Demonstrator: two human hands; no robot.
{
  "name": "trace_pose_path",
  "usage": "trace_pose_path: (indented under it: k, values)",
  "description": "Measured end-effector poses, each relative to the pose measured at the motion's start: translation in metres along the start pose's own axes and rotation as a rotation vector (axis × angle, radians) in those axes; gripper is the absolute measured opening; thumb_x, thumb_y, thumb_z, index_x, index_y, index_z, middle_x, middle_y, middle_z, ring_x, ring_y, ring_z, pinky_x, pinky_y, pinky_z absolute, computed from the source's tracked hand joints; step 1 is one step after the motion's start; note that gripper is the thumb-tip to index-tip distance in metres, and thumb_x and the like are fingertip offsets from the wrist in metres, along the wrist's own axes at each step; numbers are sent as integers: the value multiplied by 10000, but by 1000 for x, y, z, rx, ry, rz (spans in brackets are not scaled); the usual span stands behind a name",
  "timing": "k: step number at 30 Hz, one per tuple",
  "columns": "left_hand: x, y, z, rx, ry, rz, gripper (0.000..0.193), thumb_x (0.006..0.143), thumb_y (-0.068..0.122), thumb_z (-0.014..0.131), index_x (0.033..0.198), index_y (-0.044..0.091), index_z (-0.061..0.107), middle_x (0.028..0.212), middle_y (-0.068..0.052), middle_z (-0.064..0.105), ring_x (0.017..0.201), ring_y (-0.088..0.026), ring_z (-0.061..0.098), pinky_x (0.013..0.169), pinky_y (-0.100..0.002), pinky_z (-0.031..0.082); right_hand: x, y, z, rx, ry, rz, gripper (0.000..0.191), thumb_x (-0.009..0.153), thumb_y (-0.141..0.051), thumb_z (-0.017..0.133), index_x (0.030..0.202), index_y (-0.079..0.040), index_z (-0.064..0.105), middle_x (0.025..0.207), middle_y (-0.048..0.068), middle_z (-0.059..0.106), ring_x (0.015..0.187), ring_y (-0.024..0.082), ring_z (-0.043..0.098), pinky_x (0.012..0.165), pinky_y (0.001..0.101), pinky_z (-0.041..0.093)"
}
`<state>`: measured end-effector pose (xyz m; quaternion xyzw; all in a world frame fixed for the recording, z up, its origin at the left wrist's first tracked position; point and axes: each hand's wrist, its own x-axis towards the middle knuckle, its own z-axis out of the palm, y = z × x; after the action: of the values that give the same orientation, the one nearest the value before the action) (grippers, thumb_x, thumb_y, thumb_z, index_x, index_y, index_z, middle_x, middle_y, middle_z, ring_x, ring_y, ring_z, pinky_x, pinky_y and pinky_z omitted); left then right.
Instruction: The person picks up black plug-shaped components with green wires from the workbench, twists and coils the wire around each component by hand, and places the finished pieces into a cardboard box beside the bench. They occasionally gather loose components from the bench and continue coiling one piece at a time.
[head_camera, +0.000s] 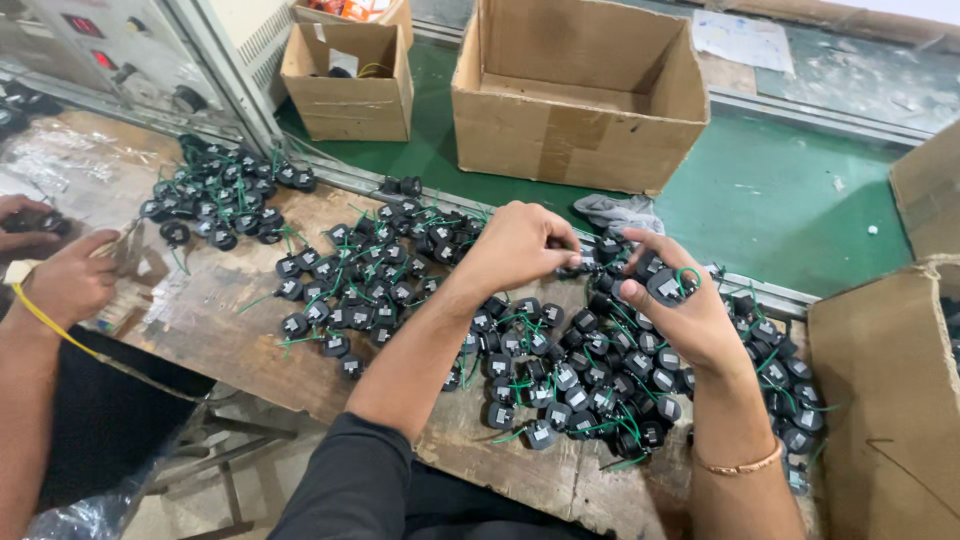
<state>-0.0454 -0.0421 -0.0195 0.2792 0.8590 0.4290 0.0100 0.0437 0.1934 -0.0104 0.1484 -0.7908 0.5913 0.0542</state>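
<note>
My left hand (515, 243) hovers over a heap of small black round parts with green wires (560, 375) on a worn wooden bench (215, 320). Its fingers are pinched on one black part near the heap's far edge. My right hand (675, 310) is beside it, holding several black parts with a green wire loop (668, 283) between thumb and fingers. Both hands are close together, almost touching.
Another person's hands (65, 275) work at the left with a tool. A second pile of black parts (215, 195) lies at the back left. Open cardboard boxes (575, 95) (350, 75) stand on a green conveyor belt (780, 200). Another box (885, 400) stands at the right.
</note>
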Motion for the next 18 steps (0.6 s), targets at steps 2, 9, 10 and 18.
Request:
trace_pose_path:
  k: [2,9,10,18]
  values:
    - [-8,15,-1,-189,100,94,147,808,195,809,934,120,804,766,-68,768,657,-162,731,626,-299,554,3,5,5,-67,-77,-80,585,860,-103,787,1398,-3,581,1143,39,613,1092,112,556,943,253,462]
    - [-19,38,13,-397,306,465,225,924,12,688,1130,78,750,1035,-74,770,916,-184,772,832,-302,627,-3,33,28,222,-170,61,419,850,-183,841,1175,30,684,1087,40,697,980,117,628,868,302,549]
    - [-20,37,14,-374,318,528,265,939,-8,644,1170,81,740,1101,-74,767,977,-185,772,887,-305,634,-4,33,28,256,-155,89,403,845,-187,842,1153,30,698,1056,44,720,940,131,650,853,313,564]
    - [-24,31,20,-391,228,597,160,847,74,821,972,82,721,1109,-85,766,1059,-237,747,953,-328,596,-12,-16,32,-398,223,-237,452,715,-130,913,1086,22,706,1073,106,668,999,221,641,893,327,508]
